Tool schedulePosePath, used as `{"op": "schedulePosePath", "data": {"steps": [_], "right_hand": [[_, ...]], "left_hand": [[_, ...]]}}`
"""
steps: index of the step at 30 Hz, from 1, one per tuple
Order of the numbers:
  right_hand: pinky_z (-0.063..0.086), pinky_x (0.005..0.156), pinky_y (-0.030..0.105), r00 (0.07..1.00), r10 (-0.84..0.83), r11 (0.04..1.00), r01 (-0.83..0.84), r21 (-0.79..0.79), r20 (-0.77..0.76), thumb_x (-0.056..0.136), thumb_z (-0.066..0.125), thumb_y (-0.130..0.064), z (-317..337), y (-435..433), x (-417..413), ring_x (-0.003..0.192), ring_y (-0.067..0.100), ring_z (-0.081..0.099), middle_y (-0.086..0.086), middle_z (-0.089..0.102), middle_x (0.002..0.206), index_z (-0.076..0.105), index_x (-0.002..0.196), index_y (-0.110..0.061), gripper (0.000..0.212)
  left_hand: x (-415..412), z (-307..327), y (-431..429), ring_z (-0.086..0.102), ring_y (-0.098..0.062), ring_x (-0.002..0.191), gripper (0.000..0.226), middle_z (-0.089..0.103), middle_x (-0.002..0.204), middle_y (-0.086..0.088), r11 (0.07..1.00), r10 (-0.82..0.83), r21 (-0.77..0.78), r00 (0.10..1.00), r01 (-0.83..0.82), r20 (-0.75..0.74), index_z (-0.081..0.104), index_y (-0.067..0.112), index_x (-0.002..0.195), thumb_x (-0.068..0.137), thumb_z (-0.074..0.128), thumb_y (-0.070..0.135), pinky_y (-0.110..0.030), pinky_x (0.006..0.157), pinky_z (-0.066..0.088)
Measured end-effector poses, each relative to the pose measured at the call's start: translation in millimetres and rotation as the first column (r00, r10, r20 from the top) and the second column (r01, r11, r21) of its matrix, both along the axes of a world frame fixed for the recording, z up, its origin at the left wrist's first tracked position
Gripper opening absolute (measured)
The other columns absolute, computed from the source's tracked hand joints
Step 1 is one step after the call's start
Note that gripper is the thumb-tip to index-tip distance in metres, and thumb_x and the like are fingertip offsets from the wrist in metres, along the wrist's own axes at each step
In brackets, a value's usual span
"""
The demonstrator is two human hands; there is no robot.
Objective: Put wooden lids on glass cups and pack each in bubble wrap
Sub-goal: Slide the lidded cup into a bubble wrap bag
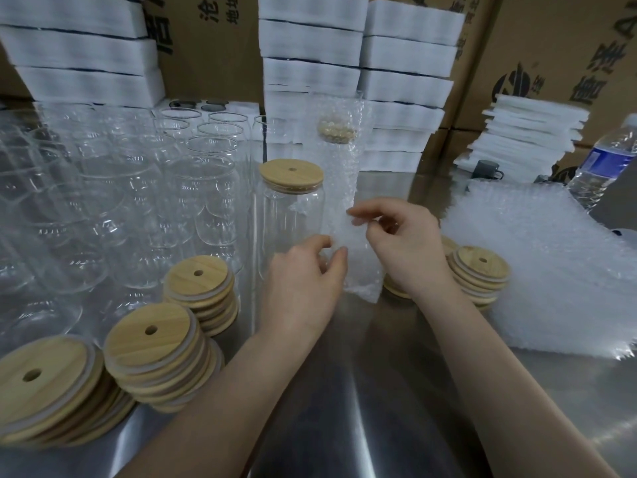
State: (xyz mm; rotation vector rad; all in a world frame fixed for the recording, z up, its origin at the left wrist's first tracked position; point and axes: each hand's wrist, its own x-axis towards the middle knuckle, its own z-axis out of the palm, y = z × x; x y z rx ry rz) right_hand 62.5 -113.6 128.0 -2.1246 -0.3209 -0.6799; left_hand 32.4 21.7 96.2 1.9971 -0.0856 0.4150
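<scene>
A glass cup [289,222] with a wooden lid [291,174] stands upright at the table's middle. Right beside it I hold a bubble wrap bag [348,257]. My left hand [303,284] pinches the bag's near edge and my right hand [403,243] pinches its other side. Behind the bag stands a wrapped cup [339,157], its lid showing faintly through the wrap. Several bare glass cups [144,201] crowd the left. Stacks of wooden lids [158,353] lie at the front left, and another lid stack [479,274] sits right of my right hand.
A pile of bubble wrap bags [551,270] covers the right of the steel table [362,391]. A water bottle [606,160] stands at the far right. White foam boxes [406,84] and cardboard cartons [558,46] line the back.
</scene>
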Motion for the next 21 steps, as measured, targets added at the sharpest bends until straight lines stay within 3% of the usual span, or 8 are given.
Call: {"op": "schedulePosePath", "data": {"steps": [2, 5, 8, 10, 12, 15, 17, 21], "right_hand": [[0.044, 0.073, 0.007, 0.997, -0.059, 0.998, 0.059, -0.001, 0.056, 0.081, 0.052, 0.009, -1.2, -0.1, 0.8, 0.082, -0.006, 0.061, -0.018, 0.068, 0.084, 0.076, 0.09, -0.021, 0.039], [0.046, 0.081, 0.021, 0.955, -0.232, 0.972, 0.233, 0.018, 0.185, 0.081, 0.051, 0.008, 0.7, -2.7, -0.1, 0.088, 0.011, 0.063, -0.007, 0.067, 0.088, 0.076, 0.09, -0.011, 0.033], [0.044, 0.084, 0.02, 0.93, -0.237, 0.972, 0.225, 0.074, 0.281, 0.081, 0.048, 0.002, 6.1, -1.3, -4.9, 0.095, 0.017, 0.061, -0.006, 0.061, 0.096, 0.072, 0.102, -0.007, 0.033], [0.045, 0.093, 0.021, 0.975, -0.055, 0.992, 0.03, 0.119, 0.213, 0.083, 0.05, -0.01, 10.5, 5.5, -9.8, 0.109, 0.011, 0.058, -0.007, 0.059, 0.113, 0.063, 0.123, -0.013, 0.042], [0.04, 0.101, 0.019, 0.99, 0.141, 0.981, -0.143, 0.132, 0.023, 0.083, 0.062, -0.035, 13.7, 17.3, -13.1, 0.126, 0.004, 0.047, -0.008, 0.05, 0.136, 0.041, 0.143, -0.029, 0.064], [0.035, 0.11, 0.033, 0.962, 0.192, 0.98, -0.199, -0.016, -0.192, 0.066, 0.078, -0.061, 11.8, 40.8, -11.0, 0.139, 0.011, 0.036, -0.006, 0.035, 0.154, 0.013, 0.15, -0.044, 0.107], [0.04, 0.109, 0.04, 0.968, 0.157, 0.982, -0.174, -0.078, -0.195, 0.067, 0.081, -0.057, 9.8, 53.5, -8.2, 0.132, 0.016, 0.044, 0.0, 0.045, 0.147, 0.012, 0.151, -0.041, 0.11], [0.051, 0.091, 0.036, 0.978, 0.129, 0.99, -0.136, -0.035, -0.161, 0.068, 0.085, -0.046, 8.7, 54.5, 0.5, 0.106, 0.011, 0.058, -0.004, 0.057, 0.119, 0.026, 0.141, -0.042, 0.093]], "left_hand": [[0.3, -1.2, 0.2, 0.071, -0.03, 0.088, 0.035, 0.075, 0.087, -0.008, 1.0, -0.008, 0.016, 1.0, 0.008, 0.001, 0.066, 0.023, 0.123, 0.091, 0.052, 0.027, -0.045, 0.085, 0.054], [-0.7, -1.1, 0.1, 0.072, -0.033, 0.086, 0.054, 0.075, 0.091, -0.013, 1.0, -0.015, -0.018, 1.0, 0.015, -0.015, 0.064, 0.028, 0.128, 0.079, 0.041, 0.027, -0.046, 0.082, 0.057], [0.0, -2.3, 0.1, 0.072, -0.033, 0.085, 0.043, 0.075, 0.089, -0.011, 0.997, -0.005, -0.078, 0.999, 0.002, -0.045, 0.069, 0.022, 0.123, 0.087, 0.046, 0.018, -0.048, 0.078, 0.059], [0.7, -1.7, -0.4, 0.072, -0.032, 0.08, 0.038, 0.075, 0.08, -0.007, 0.994, 0.003, -0.112, 0.995, -0.014, -0.102, 0.07, 0.02, 0.121, 0.089, 0.049, 0.015, -0.048, 0.077, 0.059], [-0.4, 1.1, -1.6, 0.071, -0.027, 0.068, 0.03, 0.073, 0.069, -0.002, 0.991, -0.008, -0.134, 0.987, -0.014, -0.163, 0.072, 0.019, 0.111, 0.089, 0.051, 0.018, -0.047, 0.071, 0.06], [-1.4, 3.2, -2.2, 0.07, -0.034, 0.067, 0.015, 0.072, 0.074, -0.01, 0.998, -0.022, -0.068, 0.983, 0.01, -0.184, 0.066, 0.014, 0.088, 0.09, 0.051, 0.018, -0.049, 0.064, 0.06], [-1.9, 4.0, -0.5, 0.07, -0.036, 0.071, 0.015, 0.072, 0.083, -0.015, 0.998, -0.034, -0.062, 0.981, 0.022, -0.192, 0.065, 0.015, 0.096, 0.093, 0.051, 0.017, -0.047, 0.064, 0.06], [-0.2, 3.4, 2.4, 0.063, -0.027, 0.044, 0.014, 0.068, 0.066, -0.015, 0.993, -0.062, -0.108, 0.973, 0.039, -0.222, 0.066, 0.013, 0.089, 0.088, 0.052, 0.016, -0.027, 0.036, 0.044]]}}
